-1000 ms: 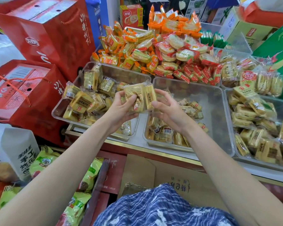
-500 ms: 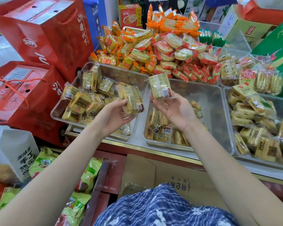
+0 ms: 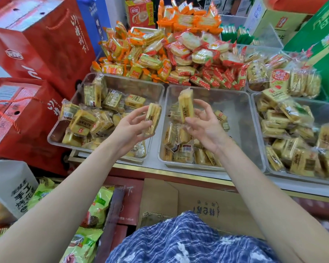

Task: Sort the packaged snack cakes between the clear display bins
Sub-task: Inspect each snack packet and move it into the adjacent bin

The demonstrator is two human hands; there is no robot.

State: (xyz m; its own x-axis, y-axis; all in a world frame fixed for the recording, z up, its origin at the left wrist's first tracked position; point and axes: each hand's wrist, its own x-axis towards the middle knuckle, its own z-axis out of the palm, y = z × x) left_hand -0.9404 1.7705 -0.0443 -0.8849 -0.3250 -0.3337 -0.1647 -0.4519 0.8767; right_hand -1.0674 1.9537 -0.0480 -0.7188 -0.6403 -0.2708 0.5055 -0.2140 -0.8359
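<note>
While both hands are raised over the near row of clear bins, one wrapped snack cake is held in each: the left hand (image 3: 130,128) has its fingers curled round a cake (image 3: 153,118) over the seam between the left bin (image 3: 64,128) and the middle bin (image 3: 243,133), and the right hand (image 3: 205,126) holds a second cake (image 3: 186,105) at its lower end, with the remaining fingers spread wide and loose. Both cakes are held on end, their long axes close to upright and leaning slightly right at the top, with narrow edges turned to the camera. The coming move is judged to turn on this: the right hand's cake stands directly above the middle bin, so it need only be lowered or let fall, while the left hand's cake lies just right of the left bin's near-right corner and could be dropped either way; the left hand is the nearer to the left bin. Which bin each cake belongs in cannot be told, since the labels are blurred and turned edge-on. How firmly the right hand's cake is pinched is hidden behind the wrapper. A right bin (image 3: 258,114) of similar cakes is cut off at the frame's edge, and the far piles of orange and red packets (image 3: 179,59) are smeared by the wide lens
</note>
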